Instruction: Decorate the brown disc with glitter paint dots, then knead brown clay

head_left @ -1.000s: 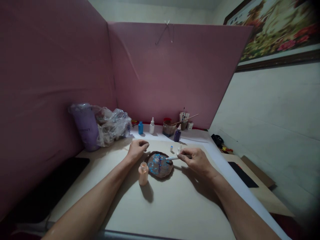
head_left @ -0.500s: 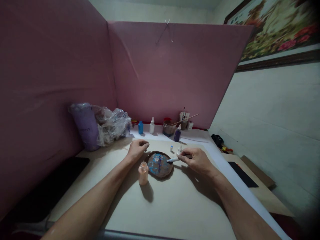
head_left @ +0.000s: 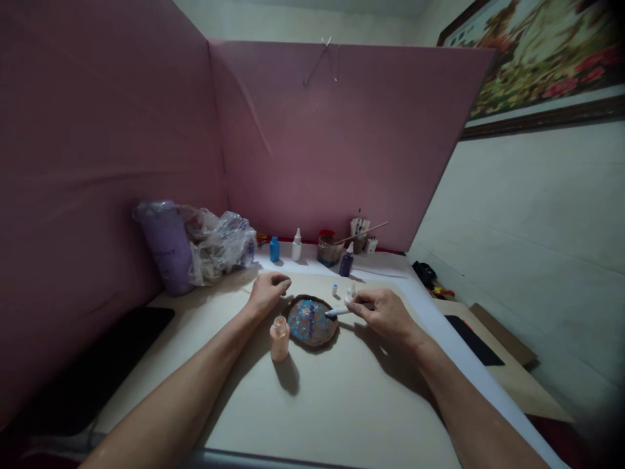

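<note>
My right hand [head_left: 385, 312] pinches a pale, slim marker [head_left: 344, 311], its dark tip at the right part of a round brown disc [head_left: 319, 335]. Dabs of blue, some purple and a pale flower-like spot cover the disc's face, inside a raised, uneven rim. My left hand [head_left: 268, 288] rests just off the disc's upper left, fingers curled; whatever they hold, if anything, is hidden. Close to the disc's lower left stands an uncapped bottle [head_left: 280, 342] of peach-coloured liquid. A small blue-and-white cap [head_left: 334, 290] and a clear-white piece [head_left: 350, 293] lie beyond the disc, near my right hand.
Along the back stand a blue bottle [head_left: 274, 249], a white bottle [head_left: 297, 247], a tub [head_left: 329, 251] with a brush across it, a brush holder [head_left: 359, 242] and a purple bottle [head_left: 346, 262]. A lilac tumbler [head_left: 168, 251] and crumpled plastic bag [head_left: 222, 244] stand left.
The marker's tip has shifted very slightly on the disc. Both hands otherwise keep their places.
</note>
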